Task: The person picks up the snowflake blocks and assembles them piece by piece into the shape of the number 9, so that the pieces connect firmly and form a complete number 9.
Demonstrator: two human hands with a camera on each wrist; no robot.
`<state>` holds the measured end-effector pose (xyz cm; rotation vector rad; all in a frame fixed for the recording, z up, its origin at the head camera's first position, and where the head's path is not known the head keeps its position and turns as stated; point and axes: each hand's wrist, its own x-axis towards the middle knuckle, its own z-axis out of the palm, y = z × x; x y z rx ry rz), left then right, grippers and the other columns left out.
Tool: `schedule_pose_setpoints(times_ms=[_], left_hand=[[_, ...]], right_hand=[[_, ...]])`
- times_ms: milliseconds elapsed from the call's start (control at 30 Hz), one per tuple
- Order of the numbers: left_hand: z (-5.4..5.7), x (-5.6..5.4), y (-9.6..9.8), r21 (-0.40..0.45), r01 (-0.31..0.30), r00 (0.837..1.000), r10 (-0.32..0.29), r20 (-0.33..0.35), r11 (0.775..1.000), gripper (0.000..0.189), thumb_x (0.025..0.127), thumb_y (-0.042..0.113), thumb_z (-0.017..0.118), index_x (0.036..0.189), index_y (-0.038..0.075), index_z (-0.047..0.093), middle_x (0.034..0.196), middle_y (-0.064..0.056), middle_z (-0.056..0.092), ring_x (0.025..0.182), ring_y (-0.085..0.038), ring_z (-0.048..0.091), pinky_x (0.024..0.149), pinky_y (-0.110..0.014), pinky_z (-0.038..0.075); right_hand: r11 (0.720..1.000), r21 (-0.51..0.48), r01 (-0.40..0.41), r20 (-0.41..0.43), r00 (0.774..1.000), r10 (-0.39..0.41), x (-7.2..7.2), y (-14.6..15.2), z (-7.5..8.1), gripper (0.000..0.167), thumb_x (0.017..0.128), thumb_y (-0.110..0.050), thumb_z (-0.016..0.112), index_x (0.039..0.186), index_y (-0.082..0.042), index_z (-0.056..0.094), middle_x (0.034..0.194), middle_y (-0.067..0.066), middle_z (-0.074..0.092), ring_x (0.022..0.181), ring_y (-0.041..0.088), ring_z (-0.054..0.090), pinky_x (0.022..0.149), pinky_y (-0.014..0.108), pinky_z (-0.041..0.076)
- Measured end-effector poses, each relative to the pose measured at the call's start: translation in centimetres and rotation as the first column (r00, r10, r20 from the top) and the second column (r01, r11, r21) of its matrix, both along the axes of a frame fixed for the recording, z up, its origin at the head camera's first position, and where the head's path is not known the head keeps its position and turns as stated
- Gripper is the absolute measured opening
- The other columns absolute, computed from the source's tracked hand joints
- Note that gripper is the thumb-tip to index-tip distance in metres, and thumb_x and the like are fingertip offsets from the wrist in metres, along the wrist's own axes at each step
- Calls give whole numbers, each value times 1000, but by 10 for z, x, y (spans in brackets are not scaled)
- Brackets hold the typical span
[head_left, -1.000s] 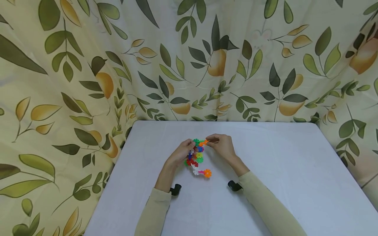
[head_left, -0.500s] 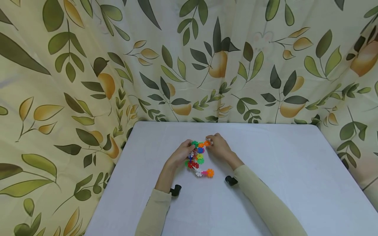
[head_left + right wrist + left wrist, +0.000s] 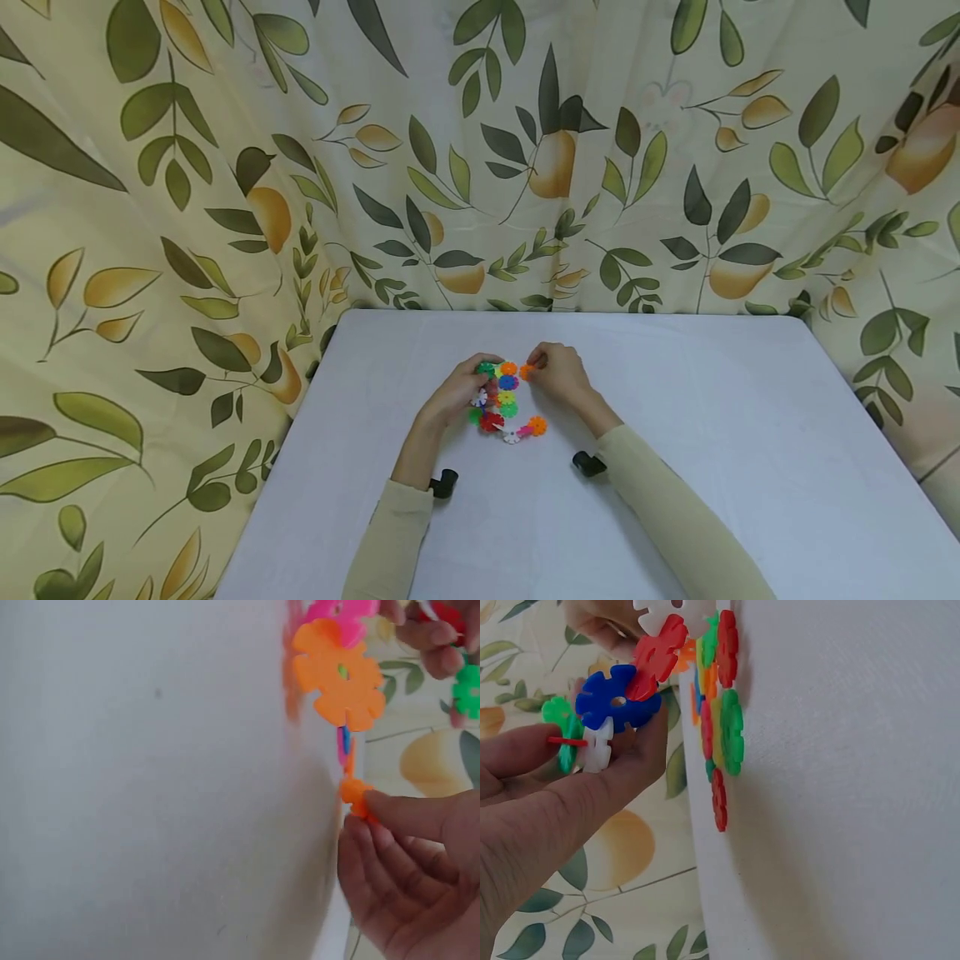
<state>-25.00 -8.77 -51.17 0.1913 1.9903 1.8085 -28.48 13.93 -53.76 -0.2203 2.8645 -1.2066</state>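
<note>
My left hand (image 3: 453, 394) holds a linked chain of colourful plastic snowflake discs by its left side. In the left wrist view its fingers and thumb are around a green disc (image 3: 568, 735) and a white disc (image 3: 598, 746), with a blue disc (image 3: 607, 697) just above. The chain curves past a red disc (image 3: 491, 422) to an orange end disc (image 3: 537, 426). Thumb and fingertips of my right hand (image 3: 559, 375) pinch a small orange disc (image 3: 355, 795). It lies close to another orange disc (image 3: 507, 368) at the chain's upper end.
Both hands work over a white-covered table (image 3: 712, 433). A leaf-and-fruit patterned curtain (image 3: 637, 233) hangs behind the table and along its left side. Black wrist devices (image 3: 444, 483) sit at both cuffs.
The chain has turned in my left hand; its orange lower end has swung right and slightly up. My right hand, pinching the orange disc, has shifted slightly and its fingers have turned.
</note>
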Motion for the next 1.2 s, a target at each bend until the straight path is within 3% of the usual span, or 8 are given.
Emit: schedule_pose_setpoints(times_ms=[133, 233, 333, 400, 533, 833, 1000, 1200], left_hand=[[-2, -1, 0, -5, 5, 1000, -5, -7, 1000, 41, 110, 13, 38, 146, 5, 54, 131, -29, 57, 109, -35, 59, 93, -36, 50], [-3, -2, -1, 26, 16, 1000, -17, 11, 1000, 44, 112, 24, 37, 147, 2, 51, 142, -28, 53, 123, -39, 57, 101, -37, 49], [-4, -2, -1, 57, 20, 999, -21, 24, 998, 48, 114, 31, 39, 147, -1, 49, 127, -27, 57, 108, -35, 59, 88, -32, 52], [-4, -2, 0, 70, 15, 1000, -16, 25, 997, 47, 114, 31, 42, 145, -3, 50, 110, -20, 57, 92, -26, 55, 75, -27, 50], [-4, -2, 0, 99, 12, 999, -16, 39, 995, 42, 114, 29, 44, 140, -2, 52, 95, -10, 52, 80, -19, 48, 64, -24, 46], [-1, -1, -1, 87, 50, 998, -52, 24, 995, 37, 113, 28, 44, 138, 2, 53, 95, -11, 51, 82, -22, 48, 69, -27, 46], [0, -2, -2, 55, 65, 998, -65, 4, 996, 36, 113, 29, 45, 138, 5, 54, 95, -9, 50, 85, -24, 49, 74, -28, 46], [2, 0, -2, -28, 101, 994, -102, -44, 995, 31, 113, 28, 44, 133, 7, 55, 90, -7, 47, 89, -26, 48, 87, -37, 37]], right_hand=[[986, -167, 13, 25, 1000, -9, 6, 2, 0, 13, 91, -11, 81, 103, -6, 78, 89, 5, 74, 78, 20, 68, 67, 32, 58], [951, -309, 28, 59, 998, -10, 10, 2, 5, 18, 91, -13, 83, 107, -6, 79, 92, 8, 76, 81, 22, 72, 72, 36, 62], [889, -455, 45, 102, 995, 2, 16, 0, 14, 23, 91, -12, 83, 110, -3, 77, 96, 13, 77, 88, 32, 76, 80, 43, 62], [844, -533, 51, 129, 991, 21, 19, -1, 20, 25, 92, -11, 82, 113, 1, 75, 99, 16, 77, 93, 39, 76, 83, 46, 61], [803, -594, 47, 137, 990, 43, 26, -4, 30, 29, 93, -12, 81, 115, 4, 73, 102, 18, 77, 99, 45, 74, 85, 48, 60], [794, -607, 35, 102, 994, 34, 32, -9, 39, 23, 93, -9, 80, 110, 5, 74, 99, 19, 77, 97, 50, 72, 81, 45, 61], [806, -591, 29, 91, 995, 31, 32, -9, 39, 21, 92, -9, 80, 108, 4, 76, 97, 18, 78, 95, 49, 73, 80, 43, 62], [831, -556, 4, 83, 995, 51, 33, -9, 41, 16, 91, -7, 81, 104, 3, 78, 94, 17, 78, 91, 46, 75, 80, 45, 62]])
